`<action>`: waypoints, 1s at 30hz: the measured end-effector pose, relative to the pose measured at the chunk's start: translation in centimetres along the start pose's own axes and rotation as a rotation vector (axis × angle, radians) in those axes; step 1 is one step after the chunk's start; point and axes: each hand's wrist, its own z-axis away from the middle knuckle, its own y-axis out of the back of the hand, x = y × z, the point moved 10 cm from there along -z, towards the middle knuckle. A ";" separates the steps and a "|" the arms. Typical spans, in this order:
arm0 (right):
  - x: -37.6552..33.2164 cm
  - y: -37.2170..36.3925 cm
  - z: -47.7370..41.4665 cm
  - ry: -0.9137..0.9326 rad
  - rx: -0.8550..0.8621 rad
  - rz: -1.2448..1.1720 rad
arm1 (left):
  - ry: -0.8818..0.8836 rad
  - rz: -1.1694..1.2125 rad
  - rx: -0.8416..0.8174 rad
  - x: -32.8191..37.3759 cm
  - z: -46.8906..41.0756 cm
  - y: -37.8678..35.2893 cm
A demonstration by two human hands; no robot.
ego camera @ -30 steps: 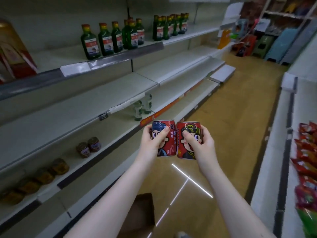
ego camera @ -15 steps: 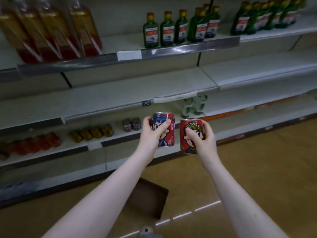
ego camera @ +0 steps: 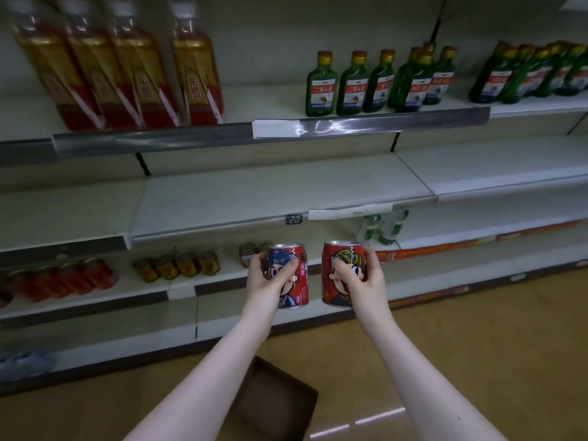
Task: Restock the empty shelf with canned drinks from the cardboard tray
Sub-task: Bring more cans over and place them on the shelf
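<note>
i look through the head camera at two short red drink cans held side by side at six o'clock, just below the middle of the view, near each other but apart. the left hand [ego camera: 264,283] grips the blue-haired can [ego camera: 297,292]. the right hand [ego camera: 366,286] grips the yellow-haired can [ego camera: 332,292], which sits at three o'clock from the first. on each hand the thumb lies curled across the printed front and the fingers wrap round the far side, mostly hidden, so i cannot tell how far they are spread. both cans stand close to upright, lids up. from here i judge them to be stiff metal and small enough for one hand, with some heft if they are full. the smooth glossy walls could slip in a loose hold or dent in a fall. the side wall at mid-height, thumb against fingers as now, looks the right place to take them, leaving the flat base free to land. both forearms reach up from the bottom edge, extended well forward, wrists nearly straight. the empty shelf [ego camera: 280,192], a pale bare board, lies at twelve o'clock from the cans, higher and farther back, with a small tag reading 20 [ego camera: 294,219] on its front lip. the cardboard tray [ego camera: 283,405] rests on the floor at six o'clock between the forearms, its inside too dark to read. green bottles [ego camera: 353,87] stand on the top shelf at one o'clock.
</note>
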 end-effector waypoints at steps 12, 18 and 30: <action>4.3 -5.6 -6.8 -0.070 -0.266 -0.036 | -0.024 0.043 0.158 -2.2 -4.4 2.3; 8.5 -4.5 -12.4 -0.141 -0.367 -0.015 | -0.016 0.053 0.338 -4.7 -8.7 0.2; 18.5 -5.7 -19.3 -0.120 -0.350 0.039 | -0.042 0.000 0.355 -12.6 -16.7 1.3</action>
